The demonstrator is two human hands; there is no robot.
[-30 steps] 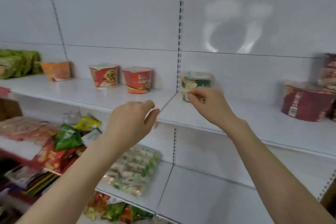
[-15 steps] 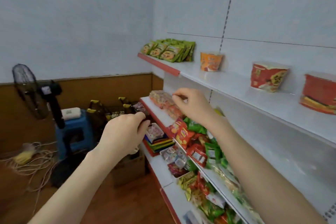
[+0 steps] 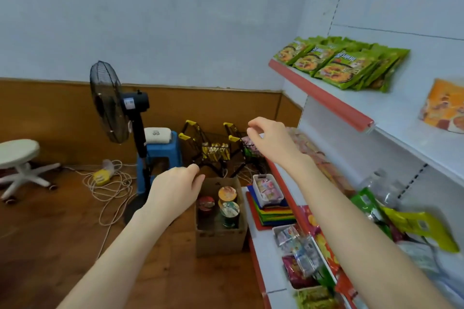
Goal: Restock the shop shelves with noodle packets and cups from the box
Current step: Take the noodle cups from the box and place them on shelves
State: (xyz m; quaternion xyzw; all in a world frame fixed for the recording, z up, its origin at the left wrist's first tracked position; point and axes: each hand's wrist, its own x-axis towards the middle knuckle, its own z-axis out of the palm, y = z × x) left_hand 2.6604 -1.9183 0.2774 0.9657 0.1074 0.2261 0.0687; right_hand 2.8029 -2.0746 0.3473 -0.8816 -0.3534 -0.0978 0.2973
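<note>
right now both of your hands are empty: your left hand (image 3: 175, 193) hangs above the cardboard box (image 3: 221, 241) with its fingers loosely curled, and your right hand (image 3: 270, 143) is higher, fingers slack and slightly apart, pinching nothing. the noodle cups (image 3: 227, 194) stand upright and close together in the box, on the floor beside the bottom shelf (image 3: 261, 253). a hasty grab could dent a lid or tip a neighbouring cup, and the loose cable (image 3: 110, 188) by the standing fan (image 3: 108, 100) could catch your foot
</note>
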